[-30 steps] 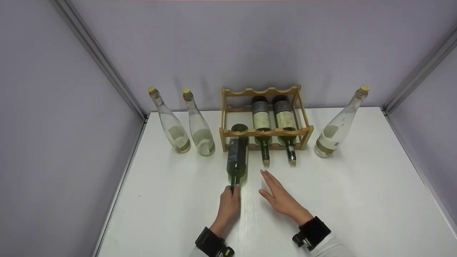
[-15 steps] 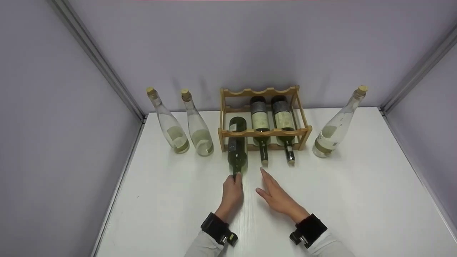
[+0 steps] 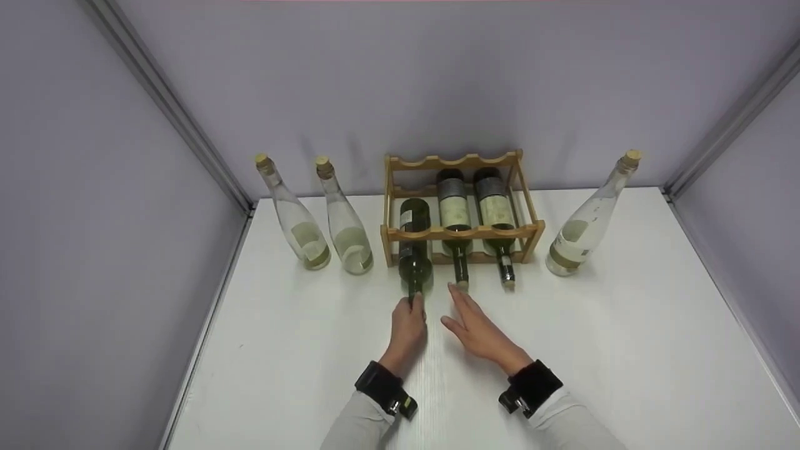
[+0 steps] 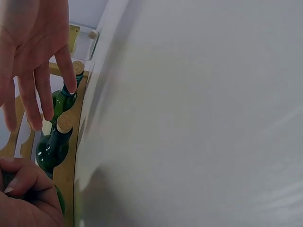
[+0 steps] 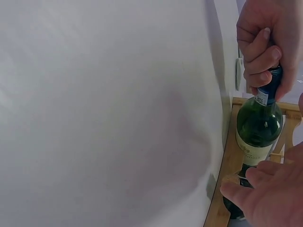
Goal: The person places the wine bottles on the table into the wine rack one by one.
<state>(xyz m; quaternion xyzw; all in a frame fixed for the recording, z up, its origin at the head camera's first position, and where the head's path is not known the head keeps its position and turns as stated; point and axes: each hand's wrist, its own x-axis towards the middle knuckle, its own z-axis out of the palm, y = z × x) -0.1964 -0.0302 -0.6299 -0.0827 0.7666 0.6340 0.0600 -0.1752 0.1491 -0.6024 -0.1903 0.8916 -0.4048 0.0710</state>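
Note:
My left hand (image 3: 407, 326) grips the neck of a dark green wine bottle (image 3: 415, 265). This bottle lies on its side in the left part of a wooden wine rack (image 3: 388, 247), passing under the upper front rail, neck toward me. In the right wrist view, curled left-hand fingers (image 5: 263, 59) wrap its dark blue neck. Two more corked green wine bottles, one in the middle (image 3: 454, 209) and one at right (image 3: 495, 206), lie in the rack. My right hand (image 3: 480, 332) is held with straight fingers, fingertips near the middle bottle's cork; contact cannot be told.
Two clear corked bottles, an outer one (image 3: 300, 228) and an inner one (image 3: 349, 231), stand left of the rack. Another clear bottle (image 3: 584, 225) stands to its right. The white table (image 3: 281, 375) is bounded by grey panels (image 3: 156, 219) at the back and sides.
My left hand has moved forward, sliding the held wine bottle deeper into the rack. My right hand has shifted slightly forward and left, toward the middle bottle's cork.

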